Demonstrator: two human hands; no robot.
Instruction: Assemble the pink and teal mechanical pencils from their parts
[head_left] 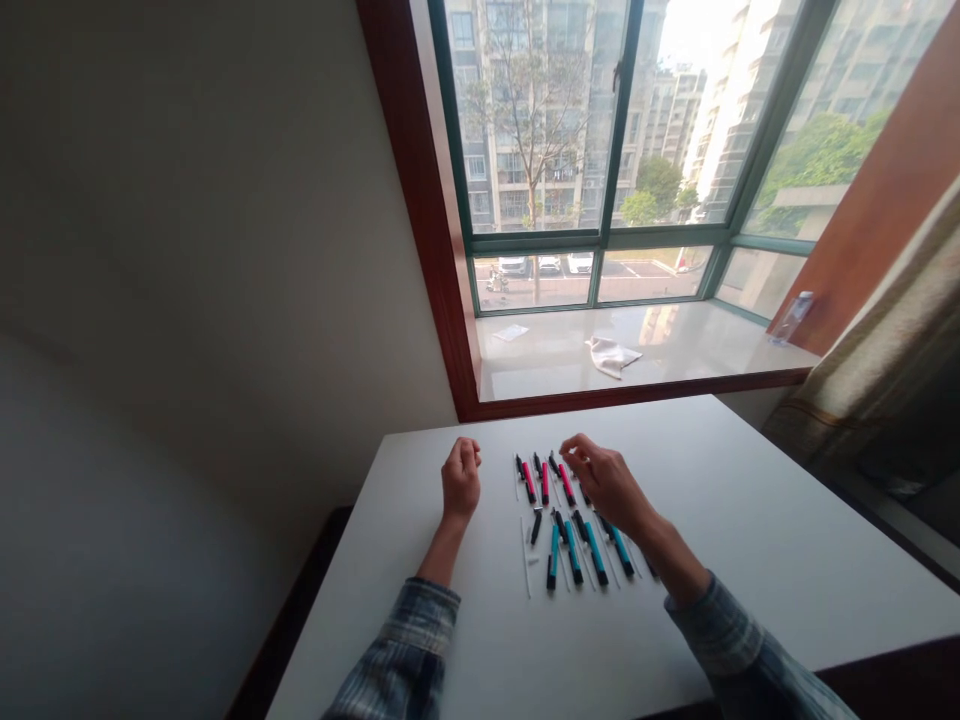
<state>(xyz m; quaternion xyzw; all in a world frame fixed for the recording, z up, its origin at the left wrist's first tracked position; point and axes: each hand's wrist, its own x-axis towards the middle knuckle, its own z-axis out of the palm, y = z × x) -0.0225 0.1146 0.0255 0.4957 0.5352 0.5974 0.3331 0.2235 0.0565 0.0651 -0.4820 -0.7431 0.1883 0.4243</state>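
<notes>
On the white table lie disassembled pens in two rows: pink barrels (544, 482) with black parts in the far row, teal barrels (594, 553) with black ends in the near row. Thin white refills (526, 560) lie among them. My left hand (461, 478) is closed in a fist left of the pink row; whatever it may hold is hidden. Over the right end of that row, my right hand (601, 480) has its fingers curled together, tips close to a black pen part (553, 462). It covers some pieces, and its grip contents cannot be made out.
The white tabletop (390, 530) meets a wall on the left and a window sill (547, 375) at the back. A crumpled white cloth (613, 356) and a clear bottle (792, 318) are on the sill. A curtain (862, 370) hangs at the right.
</notes>
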